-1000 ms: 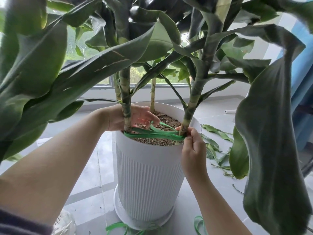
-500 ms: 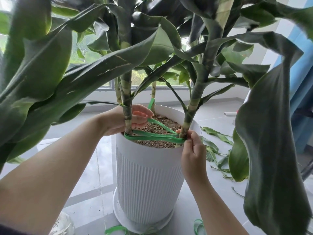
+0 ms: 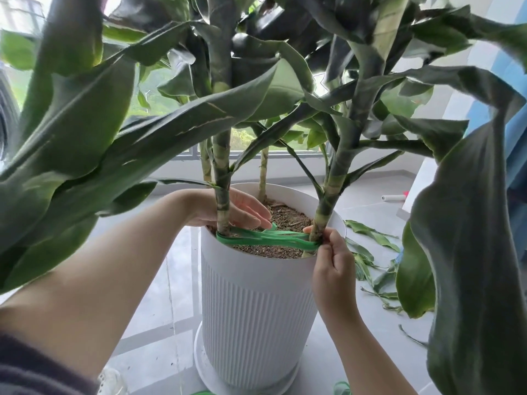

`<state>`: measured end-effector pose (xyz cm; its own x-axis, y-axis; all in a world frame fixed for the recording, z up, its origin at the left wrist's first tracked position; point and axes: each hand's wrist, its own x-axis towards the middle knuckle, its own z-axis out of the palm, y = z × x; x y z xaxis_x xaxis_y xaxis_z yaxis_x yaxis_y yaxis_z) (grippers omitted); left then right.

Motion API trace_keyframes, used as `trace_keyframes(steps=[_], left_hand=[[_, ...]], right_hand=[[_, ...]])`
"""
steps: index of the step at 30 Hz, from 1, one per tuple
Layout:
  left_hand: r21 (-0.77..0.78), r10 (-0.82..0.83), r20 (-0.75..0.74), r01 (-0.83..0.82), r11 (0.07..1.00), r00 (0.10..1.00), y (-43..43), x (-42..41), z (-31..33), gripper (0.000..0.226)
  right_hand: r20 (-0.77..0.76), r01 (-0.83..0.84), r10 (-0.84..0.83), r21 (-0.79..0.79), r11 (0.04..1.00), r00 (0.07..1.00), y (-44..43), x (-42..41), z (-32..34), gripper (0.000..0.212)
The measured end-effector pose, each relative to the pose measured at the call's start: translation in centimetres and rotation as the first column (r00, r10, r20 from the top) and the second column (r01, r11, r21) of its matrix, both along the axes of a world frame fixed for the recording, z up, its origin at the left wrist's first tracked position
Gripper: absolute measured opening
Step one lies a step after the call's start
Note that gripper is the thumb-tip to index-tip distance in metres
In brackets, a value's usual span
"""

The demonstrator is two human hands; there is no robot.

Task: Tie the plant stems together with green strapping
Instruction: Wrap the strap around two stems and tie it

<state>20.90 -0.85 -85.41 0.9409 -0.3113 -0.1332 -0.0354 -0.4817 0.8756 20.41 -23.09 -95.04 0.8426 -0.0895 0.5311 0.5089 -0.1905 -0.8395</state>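
Note:
Green strapping runs in loops just above the soil between the left stem and the right stem of a large leafy plant in a white ribbed pot. My left hand sits behind the left stem, fingers stretched toward the middle with their tips on a strap end. My right hand pinches the strapping against the base of the right stem. A thinner stem stands at the back of the pot.
Big drooping leaves hang close on both sides. Cut leaves litter the grey floor to the right. The pot stands on a white saucer. More green strapping lies on the floor. A window is behind.
My left hand has lowered the raised strap end back down toward the soil and its fingers now stretch flat. My right hand keeps its pinch at the right stem.

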Motion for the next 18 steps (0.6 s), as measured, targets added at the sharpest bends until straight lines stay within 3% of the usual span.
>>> trace_keyframes(steps=[6, 9, 13, 18], left_hand=[[0.078, -0.118, -0.136, 0.130, 0.988, 0.984, -0.2, 0.4, 0.6, 0.019], [0.043, -0.079, -0.143, 0.086, 0.995, 0.987, 0.1, 0.7, 0.4, 0.031], [-0.009, -0.055, -0.079, 0.055, 0.998, 0.995, 0.1, 0.3, 0.3, 0.029], [-0.045, 0.152, 0.140, -0.147, 0.988, 0.978, -0.4, -1.0, -0.4, 0.036]], right_hand=[[0.033, -0.026, 0.026, -0.006, 1.000, 0.999, -0.1, -0.4, 0.4, 0.035], [0.031, -0.026, 0.026, -0.008, 1.000, 0.999, -0.2, -0.2, 0.3, 0.034], [0.022, 0.006, -0.006, -0.019, 1.000, 1.000, -0.2, 0.0, 0.0, 0.036], [0.036, 0.045, -0.044, -0.047, 0.998, 0.998, -0.1, 0.2, -0.1, 0.037]])
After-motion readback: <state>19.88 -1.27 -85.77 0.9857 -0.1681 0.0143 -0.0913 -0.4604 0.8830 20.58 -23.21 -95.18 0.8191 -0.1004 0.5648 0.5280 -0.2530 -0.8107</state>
